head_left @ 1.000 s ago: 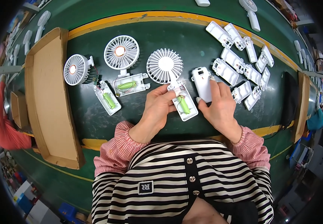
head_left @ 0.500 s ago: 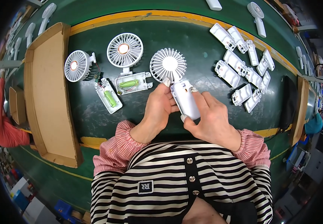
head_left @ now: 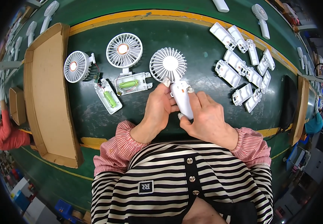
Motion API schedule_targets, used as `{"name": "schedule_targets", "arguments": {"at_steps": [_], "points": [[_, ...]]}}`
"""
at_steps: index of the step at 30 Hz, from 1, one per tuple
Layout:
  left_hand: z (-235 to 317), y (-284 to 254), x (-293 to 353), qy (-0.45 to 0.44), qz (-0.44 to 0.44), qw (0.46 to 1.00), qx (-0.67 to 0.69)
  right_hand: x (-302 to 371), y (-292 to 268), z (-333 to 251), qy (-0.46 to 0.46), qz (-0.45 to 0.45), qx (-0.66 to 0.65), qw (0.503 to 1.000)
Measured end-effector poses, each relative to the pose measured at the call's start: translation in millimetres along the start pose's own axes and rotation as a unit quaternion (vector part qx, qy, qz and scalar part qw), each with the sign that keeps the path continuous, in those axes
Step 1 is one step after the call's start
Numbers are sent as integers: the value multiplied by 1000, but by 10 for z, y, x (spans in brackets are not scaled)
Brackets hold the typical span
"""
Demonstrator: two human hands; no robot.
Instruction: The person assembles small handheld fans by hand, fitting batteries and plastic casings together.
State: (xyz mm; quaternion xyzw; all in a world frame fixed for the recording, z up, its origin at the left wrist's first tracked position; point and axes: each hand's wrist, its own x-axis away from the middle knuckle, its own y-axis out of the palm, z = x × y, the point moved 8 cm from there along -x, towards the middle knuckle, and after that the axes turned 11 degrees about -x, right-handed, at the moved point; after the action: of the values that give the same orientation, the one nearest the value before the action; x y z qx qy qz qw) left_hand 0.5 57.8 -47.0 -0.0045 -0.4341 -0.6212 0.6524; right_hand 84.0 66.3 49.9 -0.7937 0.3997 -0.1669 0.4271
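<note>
White handheld fan (head_left: 168, 64) lies just past 12 o'clock of the view's centre, its round cage of thin radial ribs meeting in a smooth solid hub. From that cage a rounded, smooth plastic handle shell (head_left: 182, 98) slants down between 5 and 6 o'clock; whether its seam is fully closed cannot be told. The left hand (head_left: 157, 107) is partly closed on the fan's neck, thumb on top at the cage's lower rim, fingers curled beside the handle. The right hand (head_left: 210, 118) is half curled, thumb and fingertips gripping the handle shell along its right side and lower end. At 11 and 10 o'clock sit two ribbed fans (head_left: 124, 48) (head_left: 76, 67) with opened trough-like handles, each cradling a glossy green cylindrical cell (head_left: 109, 99). Hollow white half-shells (head_left: 227, 73) with notched ends cluster at 2 o'clock. A shallow brown cardboard tray (head_left: 51, 100) stands at 9 o'clock on the scuffed, dark green tabletop (head_left: 202, 44).
</note>
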Motion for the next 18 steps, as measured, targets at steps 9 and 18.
{"name": "schedule_targets", "arguments": {"at_steps": [9, 18], "points": [[-13, -5, -38, -49, 40, 997, -51, -15, -22, -15, -2, 18, 0, 1000], [-22, -31, -53, -57, 67, 994, -72, 27, -47, 20, -4, 38, -10, 999]]}}
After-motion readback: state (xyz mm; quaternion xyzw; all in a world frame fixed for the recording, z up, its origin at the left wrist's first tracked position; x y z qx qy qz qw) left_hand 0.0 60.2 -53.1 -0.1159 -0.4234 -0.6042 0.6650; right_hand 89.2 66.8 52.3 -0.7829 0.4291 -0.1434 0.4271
